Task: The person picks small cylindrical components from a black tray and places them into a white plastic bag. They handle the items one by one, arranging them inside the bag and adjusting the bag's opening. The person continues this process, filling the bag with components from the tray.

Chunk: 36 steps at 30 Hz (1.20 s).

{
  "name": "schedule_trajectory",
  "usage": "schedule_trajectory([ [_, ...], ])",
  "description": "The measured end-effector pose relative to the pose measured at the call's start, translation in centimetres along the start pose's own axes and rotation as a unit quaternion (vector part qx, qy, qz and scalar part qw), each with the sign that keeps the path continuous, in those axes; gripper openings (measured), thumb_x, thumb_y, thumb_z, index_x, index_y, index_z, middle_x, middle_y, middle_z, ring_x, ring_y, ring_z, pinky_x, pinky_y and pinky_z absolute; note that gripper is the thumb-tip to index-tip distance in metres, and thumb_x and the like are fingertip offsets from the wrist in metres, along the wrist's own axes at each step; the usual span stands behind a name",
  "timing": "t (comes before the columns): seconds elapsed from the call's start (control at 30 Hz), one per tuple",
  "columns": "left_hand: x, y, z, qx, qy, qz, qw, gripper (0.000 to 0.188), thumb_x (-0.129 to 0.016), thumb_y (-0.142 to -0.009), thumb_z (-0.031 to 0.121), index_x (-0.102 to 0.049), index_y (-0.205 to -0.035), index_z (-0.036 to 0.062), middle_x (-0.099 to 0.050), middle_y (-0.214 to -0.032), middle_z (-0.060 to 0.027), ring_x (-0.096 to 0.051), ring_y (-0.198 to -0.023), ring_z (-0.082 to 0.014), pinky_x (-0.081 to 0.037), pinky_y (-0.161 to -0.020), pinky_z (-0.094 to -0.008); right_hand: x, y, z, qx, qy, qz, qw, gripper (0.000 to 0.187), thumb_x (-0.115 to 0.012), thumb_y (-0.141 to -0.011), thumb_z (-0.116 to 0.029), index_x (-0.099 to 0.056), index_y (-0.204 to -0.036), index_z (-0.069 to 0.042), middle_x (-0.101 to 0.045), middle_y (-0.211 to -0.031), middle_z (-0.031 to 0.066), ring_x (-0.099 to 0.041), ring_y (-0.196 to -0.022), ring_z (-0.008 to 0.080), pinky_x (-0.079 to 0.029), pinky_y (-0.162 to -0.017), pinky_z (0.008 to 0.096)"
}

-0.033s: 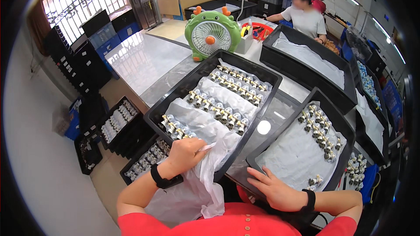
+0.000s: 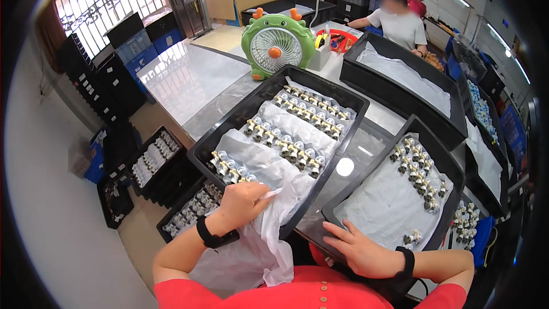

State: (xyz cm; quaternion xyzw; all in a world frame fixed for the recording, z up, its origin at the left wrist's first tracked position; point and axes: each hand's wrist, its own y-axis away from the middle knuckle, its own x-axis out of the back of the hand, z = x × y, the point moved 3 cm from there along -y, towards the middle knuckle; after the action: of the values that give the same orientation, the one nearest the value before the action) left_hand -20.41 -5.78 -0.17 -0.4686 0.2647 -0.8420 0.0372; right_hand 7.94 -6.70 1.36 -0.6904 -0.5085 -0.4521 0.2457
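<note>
My left hand is closed on the bunched edge of a thin white paper sheet, pinched between thumb and fingers. The sheet lies over the near end of a large black tray and hangs down in front of me. Inside that tray, small figurines with dark bases and pale, gold-touched tops lie in rows between paper layers. My right hand has its fingers spread, resting by the near left rim of a second black tray. White paper lines it, with figurines clustered at its far right.
A green cartoon-shaped fan stands behind the large tray. Farther right is a paper-lined black bin, with a co-worker beyond it. Filled trays are stacked low at left. A red dish of tools sits behind.
</note>
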Motion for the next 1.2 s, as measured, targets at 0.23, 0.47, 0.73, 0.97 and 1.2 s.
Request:
schedule_trajectory([
  [0.23, 0.1, 0.1, 0.1, 0.041, -0.002, -0.004, 0.999, 0.01, -0.069, -0.077, 0.015, -0.066, -0.075, 0.0051, -0.06, -0.064, -0.0099, -0.058, -0.056, -0.0268, -0.045, -0.051, -0.0352, 6.5, -5.3, -1.0, 0.076, 0.019, 0.116, 0.99, 0.029, -0.058, -0.086, -0.017, -0.056, -0.113, -0.008, -0.062, -0.103, 0.0083, -0.057, -0.099, 0.0231, -0.037, -0.093, 0.0432],
  [0.47, 0.2, -0.1, 0.3, 0.052, -0.013, -0.016, 0.998, 0.009, -0.07, -0.074, 0.013, -0.066, -0.08, 0.0069, -0.057, -0.061, -0.0094, -0.058, -0.054, -0.0262, -0.044, -0.05, -0.0348, 6.3, -14.8, 1.5, 0.119, -0.015, 0.15, 0.981, 0.022, -0.059, -0.085, -0.018, -0.061, -0.104, -0.006, -0.063, -0.088, 0.0096, -0.06, -0.086, 0.0264, -0.04, -0.086, 0.0383],
  [0.73, 0.1, 0.1, 0.0, 0.041, -0.021, -0.002, 0.999, 0.011, -0.07, -0.075, 0.016, -0.065, -0.082, 0.0082, -0.053, -0.059, -0.0047, -0.055, -0.05, -0.023, -0.043, -0.046, -0.0341, 6.7, -22.2, 1.1, 0.146, -0.017, 0.133, 0.98, 0.02, -0.057, -0.086, -0.021, -0.063, -0.1, -0.007, -0.064, -0.085, 0.0093, -0.061, -0.084, 0.0264, -0.041, -0.085, 0.037],
  [0.97, 0.2, 0.1, -0.4, 0.03, -0.007, -0.022, 0.999, 0.027, -0.071, -0.059, 0.011, -0.069, -0.085, 0.0084, -0.052, -0.058, -0.0056, -0.054, -0.051, -0.0234, -0.042, -0.046, -0.0334, 3.1, -24.4, 3.6, 0.149, -0.148, 0.082, 0.974, 0.019, -0.058, -0.087, -0.02, -0.064, -0.097, -0.004, -0.065, -0.083, 0.0131, -0.063, -0.076, 0.0298, -0.048, -0.073, 0.0378],
  [1.2, 0.3, 0.1, -0.5, 0.028, 0.003, -0.018, 0.999, 0.024, -0.07, -0.055, 0.012, -0.067, -0.079, 0.0068, -0.046, -0.055, -0.003, -0.05, -0.048, -0.0213, -0.038, -0.044, -0.0324, 1.5, -24.9, 4.8, 0.105, -0.311, 0.037, 0.944, 0.02, -0.059, -0.084, -0.018, -0.065, -0.095, -0.001, -0.066, -0.08, 0.0168, -0.065, -0.073, 0.0319, -0.051, -0.068, 0.0377],
])
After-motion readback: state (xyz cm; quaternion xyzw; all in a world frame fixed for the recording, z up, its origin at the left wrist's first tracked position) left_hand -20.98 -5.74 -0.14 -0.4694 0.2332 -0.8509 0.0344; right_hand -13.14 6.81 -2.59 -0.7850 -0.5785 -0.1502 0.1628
